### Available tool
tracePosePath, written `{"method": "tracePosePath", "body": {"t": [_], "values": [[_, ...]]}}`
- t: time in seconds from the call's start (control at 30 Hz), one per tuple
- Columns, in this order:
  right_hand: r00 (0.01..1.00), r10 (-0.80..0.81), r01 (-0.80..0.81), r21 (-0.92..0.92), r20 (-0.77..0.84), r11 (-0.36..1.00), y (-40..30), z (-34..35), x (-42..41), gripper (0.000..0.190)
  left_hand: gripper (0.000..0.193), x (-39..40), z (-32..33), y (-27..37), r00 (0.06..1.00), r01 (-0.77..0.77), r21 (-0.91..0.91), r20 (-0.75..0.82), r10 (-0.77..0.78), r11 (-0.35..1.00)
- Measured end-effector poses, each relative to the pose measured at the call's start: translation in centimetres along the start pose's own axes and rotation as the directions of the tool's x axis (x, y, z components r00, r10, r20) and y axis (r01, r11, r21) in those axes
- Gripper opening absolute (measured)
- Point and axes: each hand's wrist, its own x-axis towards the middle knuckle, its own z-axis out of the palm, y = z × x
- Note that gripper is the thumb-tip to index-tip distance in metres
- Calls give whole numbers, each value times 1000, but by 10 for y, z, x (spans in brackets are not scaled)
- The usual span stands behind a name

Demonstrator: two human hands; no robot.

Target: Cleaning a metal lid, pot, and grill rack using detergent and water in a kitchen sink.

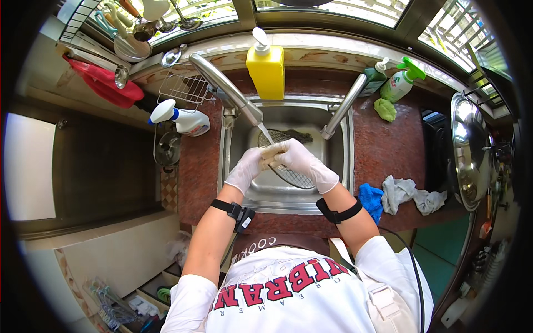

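Observation:
Both my hands wear thin whitish gloves and meet over a stainless steel sink [258,189], under water running from a metal faucet [233,89]. My left hand [247,162] has its fingertips against those of my right hand [293,156]. A round wire mesh rack [297,178] with a dark rim lies tilted in the basin, partly hidden behind the hands. Whether the fingers grip its rim or some small thing between them cannot be told. A dark clump, perhaps a scouring pad [300,136], lies at the rack's far side.
Behind the sink stands a yellow pump bottle [266,73]. A white spray bottle [191,123] is at left. On the right are a second metal spout [345,106], a green-topped spray bottle [397,85], a blue cloth [370,200] and grey cloths [398,193].

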Motion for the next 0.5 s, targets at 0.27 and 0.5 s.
{"method": "tracePosePath", "body": {"t": [0.27,0.5], "values": [[983,-176,99,-652,-53,752,26,-18,-45,55,27,2,-52,10,984,-54,-427,-177,-25,903],[894,-424,18,-932,-147,361,60,-15,-37,54,31,-10,-39,15,994,-50,-452,-107,1,890]]}}
